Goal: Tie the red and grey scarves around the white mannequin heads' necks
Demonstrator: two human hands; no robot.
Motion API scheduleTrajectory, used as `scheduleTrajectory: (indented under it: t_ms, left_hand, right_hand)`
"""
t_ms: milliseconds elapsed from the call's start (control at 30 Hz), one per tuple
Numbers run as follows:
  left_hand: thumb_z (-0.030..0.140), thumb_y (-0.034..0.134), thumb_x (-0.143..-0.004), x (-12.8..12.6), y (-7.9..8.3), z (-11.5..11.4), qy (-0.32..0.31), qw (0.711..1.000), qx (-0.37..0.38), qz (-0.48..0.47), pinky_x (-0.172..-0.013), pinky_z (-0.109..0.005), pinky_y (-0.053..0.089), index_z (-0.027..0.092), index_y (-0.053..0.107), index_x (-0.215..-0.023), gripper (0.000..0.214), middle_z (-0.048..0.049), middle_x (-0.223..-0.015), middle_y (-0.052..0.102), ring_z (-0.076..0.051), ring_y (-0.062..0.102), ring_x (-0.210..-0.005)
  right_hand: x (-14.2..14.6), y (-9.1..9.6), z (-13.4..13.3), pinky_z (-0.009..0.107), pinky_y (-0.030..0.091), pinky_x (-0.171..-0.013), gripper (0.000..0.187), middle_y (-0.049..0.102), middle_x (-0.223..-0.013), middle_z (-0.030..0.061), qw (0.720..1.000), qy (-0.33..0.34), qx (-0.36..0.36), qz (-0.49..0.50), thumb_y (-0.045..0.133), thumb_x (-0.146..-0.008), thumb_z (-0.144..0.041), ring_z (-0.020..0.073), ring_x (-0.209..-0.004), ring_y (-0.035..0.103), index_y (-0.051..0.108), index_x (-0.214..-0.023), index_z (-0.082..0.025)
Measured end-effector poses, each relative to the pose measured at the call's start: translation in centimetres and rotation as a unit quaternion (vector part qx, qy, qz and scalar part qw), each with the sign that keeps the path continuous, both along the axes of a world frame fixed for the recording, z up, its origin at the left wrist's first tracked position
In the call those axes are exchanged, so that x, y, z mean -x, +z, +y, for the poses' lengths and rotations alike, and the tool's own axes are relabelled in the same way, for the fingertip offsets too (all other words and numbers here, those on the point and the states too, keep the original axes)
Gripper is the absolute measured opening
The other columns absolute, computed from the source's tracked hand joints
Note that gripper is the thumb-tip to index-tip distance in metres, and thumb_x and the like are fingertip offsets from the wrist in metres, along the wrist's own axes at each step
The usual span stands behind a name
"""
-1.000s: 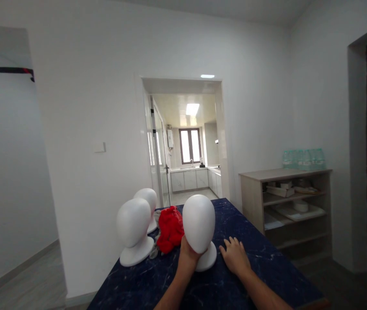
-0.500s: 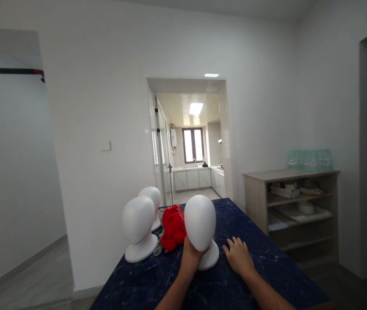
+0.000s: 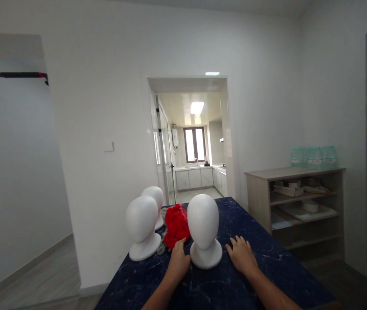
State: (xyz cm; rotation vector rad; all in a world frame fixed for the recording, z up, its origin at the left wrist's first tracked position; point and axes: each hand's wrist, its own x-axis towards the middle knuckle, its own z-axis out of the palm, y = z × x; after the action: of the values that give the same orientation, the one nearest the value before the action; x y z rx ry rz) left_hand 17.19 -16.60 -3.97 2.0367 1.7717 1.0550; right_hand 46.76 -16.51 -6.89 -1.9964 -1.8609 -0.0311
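A white foam mannequin head (image 3: 203,221) stands upright on its round base on the dark blue marbled table (image 3: 212,288). Just left of its base is my left hand (image 3: 179,260), free of the neck, its fingers loosely apart and partly hidden. It lies in front of a bright red, crumpled soft item (image 3: 176,226), whose kind I cannot make out; greyish material shows along its left side. My right hand (image 3: 242,255) rests palm down to the right of the head, fingers spread and holding nothing. Two more foam heads, a nearer one (image 3: 142,224) and a farther one (image 3: 155,198), stand at the left.
Right of the table is a wooden shelf unit (image 3: 257,191) holding boxes and a tray. A pack of water bottles (image 3: 314,157) sits on top of it. Beyond the table, a doorway opens onto a kitchen with white cabinets (image 3: 194,178). A white wall borders the left.
My left hand has let go of the middle foam head's neck and moved left. That head stands free on its base. My right hand stays spread on the table; the view has shifted slightly.
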Motion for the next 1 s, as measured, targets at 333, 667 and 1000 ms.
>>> scheduleTrajectory:
  t_ms: [333,667,1000]
  left_hand:
    - [0.007,0.050,-0.087,0.1,2.5,4.4,-0.008,0.981,-0.027,0.190,-0.113,-0.045,0.039,0.014,0.074,-0.116,0.038,-0.0191,-0.124,0.073,-0.033,0.060,-0.126]
    - [0.009,0.057,-0.077,0.7,5.2,4.2,0.026,0.999,0.020,0.039,-0.105,-0.052,0.039,0.018,0.065,-0.076,0.012,-0.0178,-0.096,0.074,-0.037,0.065,-0.113]
    - [0.036,0.053,-0.080,4.5,13.7,-1.6,-0.166,0.931,0.044,-0.323,-0.065,-0.031,0.051,0.025,0.051,-0.083,0.012,0.0054,-0.061,0.055,-0.018,0.060,-0.059]
  right_hand:
    - [-0.1,0.0,0.0,0.052,0.028,-0.126,0.065,0.052,-0.161,0.0192,1.000,0.000,0.002,-0.006,0.037,-0.104,-0.052,0.0367,-0.153,0.040,0.060,-0.152,-0.014]
    - [0.0,0.1,-0.3,0.052,0.026,-0.125,0.064,0.051,-0.162,0.0186,1.000,-0.001,0.001,0.000,0.037,-0.105,-0.051,0.0365,-0.154,0.039,0.059,-0.152,-0.014]
    - [0.2,0.2,-0.3,0.053,0.025,-0.125,0.063,0.052,-0.160,0.0206,1.000,0.006,-0.008,0.001,0.039,-0.105,-0.049,0.0384,-0.153,0.040,0.061,-0.151,-0.012]
